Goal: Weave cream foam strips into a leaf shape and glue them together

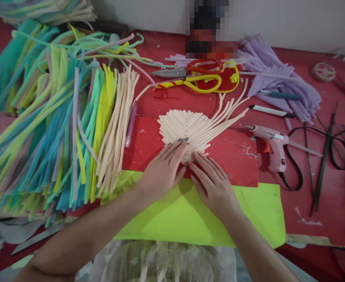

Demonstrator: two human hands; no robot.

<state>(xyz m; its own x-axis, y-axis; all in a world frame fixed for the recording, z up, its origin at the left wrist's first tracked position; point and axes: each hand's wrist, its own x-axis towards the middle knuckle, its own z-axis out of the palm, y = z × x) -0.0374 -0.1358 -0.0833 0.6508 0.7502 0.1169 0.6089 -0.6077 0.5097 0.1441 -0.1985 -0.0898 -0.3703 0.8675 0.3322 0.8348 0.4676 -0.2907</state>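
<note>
The cream leaf (pixel 187 123) lies flat on the red sheet (pixel 237 166), its seam (pixel 186 126) pointing forward, left hand (pixel 160 168) resting unclenched on its near part, right hand (pixel 215 182) at its lower-right edge, pinch unclear.

Room right of the weave (pixel 187 127) stops at the glue gun (pixel 275 147).

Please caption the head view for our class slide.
Left hand and right hand touch a cream leaf shape on a red sheet, glue gun alongside.

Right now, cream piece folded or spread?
Spread: the cream piece lies flat on the red sheet, its strips fanned outward.
</note>
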